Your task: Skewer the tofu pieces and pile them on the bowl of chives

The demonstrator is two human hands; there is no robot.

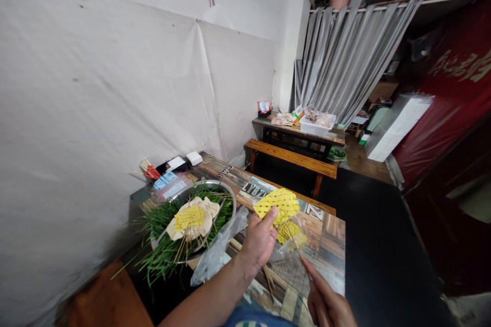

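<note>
Pinched in my left hand [260, 241] is a flat yellow food slice [278, 204] with rows of dark slits. My right hand [326, 299] grips a thin bamboo skewer [293, 239], whose far end meets the slice's lower edge; whether it has gone in, I cannot tell. Below the slice, more yellow slices [291, 232] lie in a clear plastic bag. To the left stands a metal bowl [233, 199] heaped with green leafy stalks [161, 230]. On the greens rest pale flat skewered pieces [209, 209] and a yellow skewered slice [190, 218].
Loose skewers [269, 283] lie on the patterned wooden table [333, 245]. A crumpled plastic bag [220, 250] sits beside the bowl, with red-ended sticks [149, 169] and tissue packs [164, 180] behind. Beyond are a bench [291, 157] and a second table holding a white bin [317, 125].
</note>
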